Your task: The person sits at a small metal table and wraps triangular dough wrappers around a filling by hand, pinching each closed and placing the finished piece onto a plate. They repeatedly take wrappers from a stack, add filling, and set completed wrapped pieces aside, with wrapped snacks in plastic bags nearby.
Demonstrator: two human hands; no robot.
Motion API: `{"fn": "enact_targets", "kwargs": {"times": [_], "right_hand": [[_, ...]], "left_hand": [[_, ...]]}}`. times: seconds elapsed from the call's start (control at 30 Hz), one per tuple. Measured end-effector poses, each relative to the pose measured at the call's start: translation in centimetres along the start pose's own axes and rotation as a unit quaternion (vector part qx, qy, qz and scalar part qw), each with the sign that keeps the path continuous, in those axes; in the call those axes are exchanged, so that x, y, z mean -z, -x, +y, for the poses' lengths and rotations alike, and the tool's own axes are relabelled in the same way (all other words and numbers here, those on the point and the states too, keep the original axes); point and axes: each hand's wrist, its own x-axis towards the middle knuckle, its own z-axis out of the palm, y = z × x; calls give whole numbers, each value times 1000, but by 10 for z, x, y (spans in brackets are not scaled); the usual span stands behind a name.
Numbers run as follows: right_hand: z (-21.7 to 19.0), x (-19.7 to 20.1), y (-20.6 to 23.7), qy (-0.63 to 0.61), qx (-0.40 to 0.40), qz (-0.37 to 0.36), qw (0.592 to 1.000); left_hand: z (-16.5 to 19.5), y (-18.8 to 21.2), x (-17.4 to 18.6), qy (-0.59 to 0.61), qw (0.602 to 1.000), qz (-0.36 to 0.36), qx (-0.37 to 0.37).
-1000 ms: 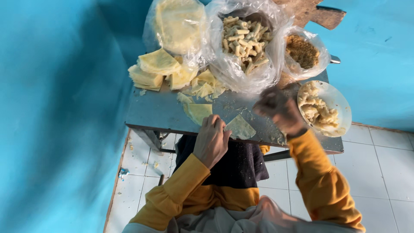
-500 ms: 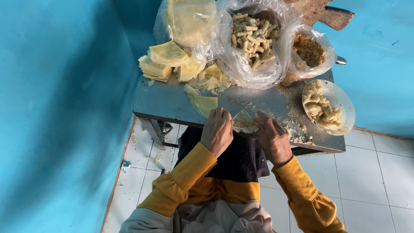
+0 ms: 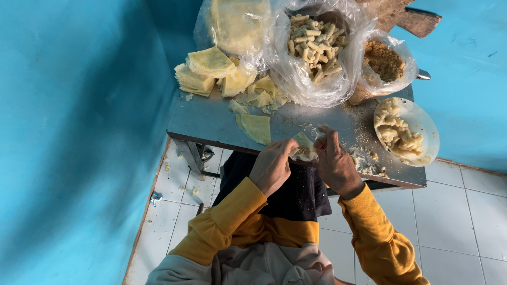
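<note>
- Head view: the left hand [image 3: 272, 166] and the right hand [image 3: 335, 163] meet at the near edge of the grey bench [image 3: 206, 119], both curled around one thin, pale yellow wrapper sheet [image 3: 305, 149].
- The left hand's fingers are bent inward and pinch the sheet's left edge; the right hand's fingers are bent the same way and grip its right edge, so both hands are closed on it.
- The sheet sits between the two hands, partly folded, with a bit of light filling showing in its middle.
- Just left of the hands another flat wrapper sheet [image 3: 255, 127] lies on the bench, apart from them.
- Farther back on the left stands a stack of folded wrappers [image 3: 203, 71], with loose cut pieces beside it.
- Behind that, a clear plastic bag [image 3: 317, 50] holds many finished pale rolls; a smaller bag [image 3: 384, 60] to its right holds brown crumbs.
- At the right edge of the bench a white plate [image 3: 425, 129] carries lumps of pale filling.
- Crumbs and smears are scattered on the bench near the right hand.
- Both sleeves are mustard yellow; white floor tiles [image 3: 465, 211] show below the bench, and the blue wall [image 3: 74, 132] rises on the left.
</note>
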Motion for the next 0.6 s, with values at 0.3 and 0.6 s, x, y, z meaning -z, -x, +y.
{"fn": "enact_targets", "kwargs": {"times": [0.3,0.6], "right_hand": [[3,-9,0,-4,60,-8,998],[-1,-1,0,18,87,-55,994]], "left_hand": [[-16,-2,-5,10,996,-84,-11],[-32,-9,-17,-93,988,-93,-79]]}}
